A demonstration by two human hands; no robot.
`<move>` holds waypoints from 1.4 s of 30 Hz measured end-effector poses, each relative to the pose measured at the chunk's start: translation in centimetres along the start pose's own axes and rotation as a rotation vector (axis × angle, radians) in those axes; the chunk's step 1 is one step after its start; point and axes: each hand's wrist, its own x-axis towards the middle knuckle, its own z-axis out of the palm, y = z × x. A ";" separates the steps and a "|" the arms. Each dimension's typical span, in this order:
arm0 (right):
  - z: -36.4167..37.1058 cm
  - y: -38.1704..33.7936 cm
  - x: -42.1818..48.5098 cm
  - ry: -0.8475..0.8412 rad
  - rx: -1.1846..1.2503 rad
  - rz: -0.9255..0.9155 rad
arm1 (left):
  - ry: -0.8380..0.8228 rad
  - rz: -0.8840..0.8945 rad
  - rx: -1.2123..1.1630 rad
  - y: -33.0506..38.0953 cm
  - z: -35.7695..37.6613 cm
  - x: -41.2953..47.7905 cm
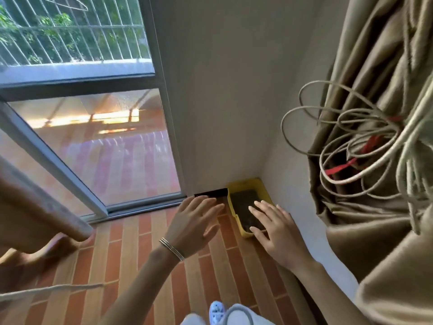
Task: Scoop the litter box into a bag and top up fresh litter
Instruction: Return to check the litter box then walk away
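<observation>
At the far left a tan curtain [35, 207] hangs down to the floor, and a pale cord [46, 289] runs across the brick-patterned floor [131, 254] below it. Behind them stands a sliding glass door [105, 148], with a white railing [70, 31] and green leaves showing outside. Further right, the left hand [194, 221] is held out palm down above the floor with its fingers straight and spread. It holds nothing, and thin silver bracelets [172, 249] circle its wrist. Just beyond its fingertips, a white wall [222, 90] meets the door frame. The yellow litter box [244, 185] sits on the floor in the corner where this wall meets the side wall, and dark litter [244, 200] fills it. The right hand [274, 231] reaches over the near right part of the box, palm down with its fingers spread and straight. It grips nothing, and whether it touches the rim cannot be told. At the bottom edge, between the two forearms, the tip of a white shoe [216, 310] shows. On the right a second curtain [375, 55], bunched in heavy folds, hangs against the side wall. A loose coil of pale cables [351, 137] hangs in front of it, bound with red ties [344, 165].
</observation>
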 end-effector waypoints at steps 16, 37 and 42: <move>2.8 4.0 12.1 0.154 -0.094 0.248 | -0.020 0.317 -0.095 -12.4 5.7 17.3; 10.7 -0.4 19.7 0.378 -0.100 0.905 | -0.243 0.877 -0.246 -23.7 12.1 31.5; 12.0 2.0 17.4 0.328 -0.109 0.951 | -0.299 0.834 -0.279 -21.0 15.1 32.3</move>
